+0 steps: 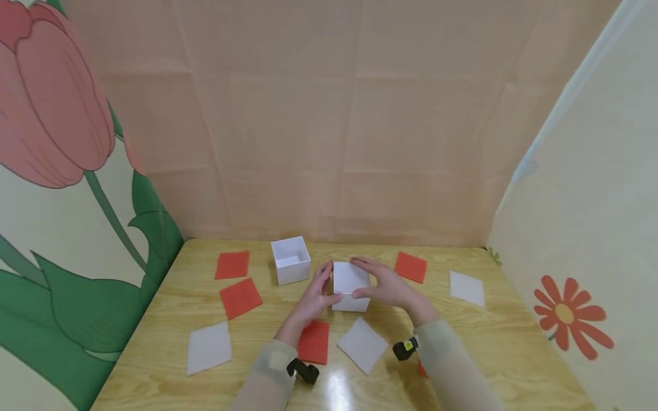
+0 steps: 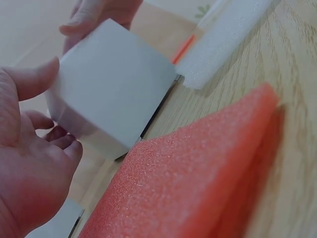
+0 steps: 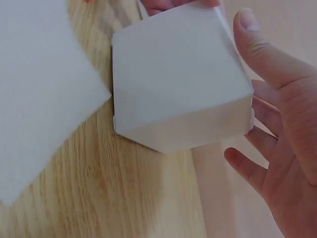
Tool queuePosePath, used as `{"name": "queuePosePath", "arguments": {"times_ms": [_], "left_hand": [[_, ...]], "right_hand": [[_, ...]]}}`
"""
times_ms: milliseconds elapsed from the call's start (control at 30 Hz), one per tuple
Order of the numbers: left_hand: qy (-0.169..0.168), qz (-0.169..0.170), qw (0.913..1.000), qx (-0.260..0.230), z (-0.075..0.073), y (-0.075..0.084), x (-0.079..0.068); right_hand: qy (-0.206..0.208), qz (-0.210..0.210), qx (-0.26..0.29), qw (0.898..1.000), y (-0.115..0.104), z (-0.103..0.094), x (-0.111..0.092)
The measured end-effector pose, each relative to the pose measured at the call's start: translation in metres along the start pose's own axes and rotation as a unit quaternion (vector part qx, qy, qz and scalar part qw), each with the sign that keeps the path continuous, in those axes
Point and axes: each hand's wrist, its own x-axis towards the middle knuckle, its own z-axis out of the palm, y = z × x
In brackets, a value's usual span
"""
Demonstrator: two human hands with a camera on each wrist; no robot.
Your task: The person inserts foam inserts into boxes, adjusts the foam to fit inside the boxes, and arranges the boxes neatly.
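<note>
Between both hands stands a white square box (image 1: 351, 302) with a flat white top. My left hand (image 1: 311, 298) holds its left side, thumb at the near corner and fingers toward the far one. From the right, my right hand (image 1: 392, 285) spans the box, its fingers over the far part of the top and its thumb by the near edge. In the right wrist view the box (image 3: 178, 64) hides part of the fingers behind it. Another white box (image 1: 293, 274), open at the top, stands to the left.
Near the hands lie a red foam square (image 1: 315, 342) and a white foam square (image 1: 362, 345). Several more red and white squares, including a white one (image 1: 209, 348) and a red one (image 1: 411, 267), are spread over the wooden table (image 1: 154, 365). A beige cloth hangs behind.
</note>
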Motion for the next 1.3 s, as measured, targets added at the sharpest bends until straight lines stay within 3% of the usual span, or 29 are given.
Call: {"name": "queuePosePath", "arguments": {"times_ms": [100,233,400,800,1300], "left_hand": [[0.000,0.002,1.0000,0.002,0.000,-0.001,0.000],[0.002,0.001,1.0000,0.008,-0.001,-0.001,0.000],[0.005,-0.002,0.9999,0.013,-0.001,-0.002,0.002],[0.007,-0.007,0.9999,0.009,0.000,-0.002,0.002],[0.011,-0.011,0.9998,-0.007,0.001,0.001,0.001]], "right_hand": [[0.028,0.000,0.060,0.998,0.001,0.002,-0.005],[0.087,0.011,0.159,0.983,0.005,0.008,-0.011],[0.139,0.049,0.204,0.968,0.008,0.014,-0.017],[0.117,0.082,0.135,0.981,0.006,0.017,-0.019],[0.077,0.097,0.038,0.992,-0.005,0.005,-0.014]]}}
